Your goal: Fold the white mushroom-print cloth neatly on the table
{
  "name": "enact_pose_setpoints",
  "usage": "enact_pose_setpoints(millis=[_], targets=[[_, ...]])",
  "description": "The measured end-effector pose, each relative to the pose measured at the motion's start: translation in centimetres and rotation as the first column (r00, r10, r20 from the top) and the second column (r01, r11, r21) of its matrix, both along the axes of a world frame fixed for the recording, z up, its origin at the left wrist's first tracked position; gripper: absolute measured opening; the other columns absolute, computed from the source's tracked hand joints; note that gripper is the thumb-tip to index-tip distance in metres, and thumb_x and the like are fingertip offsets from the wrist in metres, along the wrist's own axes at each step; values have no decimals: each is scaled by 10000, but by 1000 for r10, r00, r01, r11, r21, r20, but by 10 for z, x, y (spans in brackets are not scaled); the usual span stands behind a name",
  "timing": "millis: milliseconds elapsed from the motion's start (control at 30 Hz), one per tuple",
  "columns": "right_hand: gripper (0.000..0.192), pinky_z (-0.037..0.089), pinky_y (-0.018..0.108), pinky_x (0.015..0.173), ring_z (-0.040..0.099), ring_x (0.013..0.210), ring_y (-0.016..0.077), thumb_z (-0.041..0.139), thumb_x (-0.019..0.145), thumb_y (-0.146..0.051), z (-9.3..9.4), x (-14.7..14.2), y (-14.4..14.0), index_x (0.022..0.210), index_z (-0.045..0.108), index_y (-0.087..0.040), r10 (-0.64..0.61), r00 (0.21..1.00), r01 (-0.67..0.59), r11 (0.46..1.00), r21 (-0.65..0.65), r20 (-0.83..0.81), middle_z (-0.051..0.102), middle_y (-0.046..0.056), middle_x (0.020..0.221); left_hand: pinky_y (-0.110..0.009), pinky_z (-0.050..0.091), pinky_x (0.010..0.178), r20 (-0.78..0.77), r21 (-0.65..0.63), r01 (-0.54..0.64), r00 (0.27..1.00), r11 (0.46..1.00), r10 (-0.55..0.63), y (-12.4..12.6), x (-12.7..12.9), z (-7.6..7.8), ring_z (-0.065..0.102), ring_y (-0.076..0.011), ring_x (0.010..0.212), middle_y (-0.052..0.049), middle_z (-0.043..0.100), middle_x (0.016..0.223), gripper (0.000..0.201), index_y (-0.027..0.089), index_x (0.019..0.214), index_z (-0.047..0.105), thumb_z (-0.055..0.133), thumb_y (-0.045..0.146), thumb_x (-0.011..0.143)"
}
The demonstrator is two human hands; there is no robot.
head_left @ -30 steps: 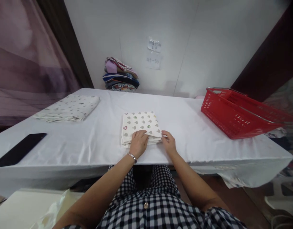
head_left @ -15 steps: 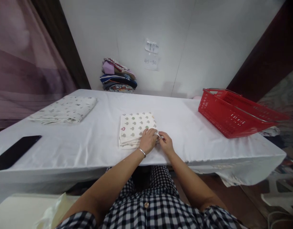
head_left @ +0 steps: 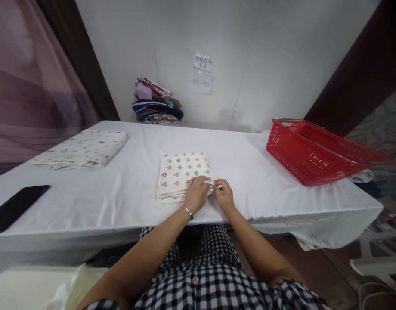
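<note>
Left hand [head_left: 196, 193] lies palm down on the near right corner of the folded cloth [head_left: 181, 172], fingers curled over its edge and gripping it. Right hand [head_left: 223, 194] sits just beside, thumb and forefinger pinching the same corner. A bracelet [head_left: 187, 211] is on the left wrist. The cloth, white with small green and red prints, lies flat on the desk [head_left: 127, 193] near its front edge, in the middle. Far left: a second folded cloth [head_left: 83, 148], pale with grey specks. Near left edge: a black phone [head_left: 15, 207]. Right: a red basket [head_left: 317, 150], tilted. At the back against the wall: a stack of coloured clothes [head_left: 156, 102], with paper notes [head_left: 202, 73] on the wall above
</note>
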State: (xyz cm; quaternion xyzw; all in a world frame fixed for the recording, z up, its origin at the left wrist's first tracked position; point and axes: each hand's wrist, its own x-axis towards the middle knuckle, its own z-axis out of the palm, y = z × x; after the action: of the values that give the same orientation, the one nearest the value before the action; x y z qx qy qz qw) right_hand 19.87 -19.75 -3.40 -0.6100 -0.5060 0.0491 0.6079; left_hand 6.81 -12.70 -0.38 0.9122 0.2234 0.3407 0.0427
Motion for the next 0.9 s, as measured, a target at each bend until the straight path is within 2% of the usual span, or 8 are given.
enact_pose_setpoints(millis=[133, 367, 500, 633, 767, 900], targets=[[138, 500, 269, 675, 565, 949, 174, 487, 785, -196, 1, -2, -6, 892, 574, -204, 37, 998, -35, 999, -31, 45, 580, 71, 1054, -409, 370, 940, 11, -24, -9, 1000, 1000, 9, 0, 0, 1, 498, -216, 1095, -65, 602, 1131, 169, 201, 846, 637, 476, 150, 859], [168, 505, 270, 668, 572, 866, 164, 519, 806, -236, 3, -2, -3, 953, 596, -205, 50, 996, -45, 996, -72, 72, 595, 57, 965, -422, 346, 970, 27, -31, 0, 1000, 1000, 1, 1, 4, 3, 494, -219, 1108, -58, 601, 1139, 159, 204, 850, 632, 478, 168, 864], [144, 492, 272, 656, 559, 856, 168, 487, 829, -221, 3, -2, -2, 910, 604, -201, 10, 992, -1, 997, -75, 122, 583, 61, 941, -419, 346, 974, 47, -46, 10, 999, 999, -8, -2, 4, 2, 501, -211, 1102, -59, 606, 1135, 156, 204, 852, 623, 471, 171, 868], [164, 477, 291, 696, 538, 879, 182, 472, 848, -227, 2, -3, -5, 922, 615, -201, -73, 976, 95, 991, -99, 204, 549, 65, 930, -427, 327, 1002, 52, -45, 31, 998, 999, -29, -5, -2, -1, 481, -221, 1138, -68, 582, 1195, 111, 208, 932, 601, 558, 231, 832], [172, 452, 286, 704, 531, 765, 159, 455, 860, -224, 4, -4, -7, 941, 605, -209, -62, 968, 101, 983, -152, 242, 552, 32, 849, -429, 332, 998, 25, -43, 25, 999, 999, -24, -2, -8, -7, 501, -227, 1123, -95, 580, 1209, 199, 195, 997, 574, 593, 272, 815], [165, 433, 276, 700, 520, 727, 154, 435, 866, -219, 7, -5, -10, 935, 583, -201, -60, 955, 115, 978, -175, 291, 547, 22, 821, -423, 341, 985, -10, -34, 9, 1000, 999, -9, 2, -7, -13, 529, -221, 1103, -106, 598, 1189, 162, 183, 983, 572, 568, 231, 828]])
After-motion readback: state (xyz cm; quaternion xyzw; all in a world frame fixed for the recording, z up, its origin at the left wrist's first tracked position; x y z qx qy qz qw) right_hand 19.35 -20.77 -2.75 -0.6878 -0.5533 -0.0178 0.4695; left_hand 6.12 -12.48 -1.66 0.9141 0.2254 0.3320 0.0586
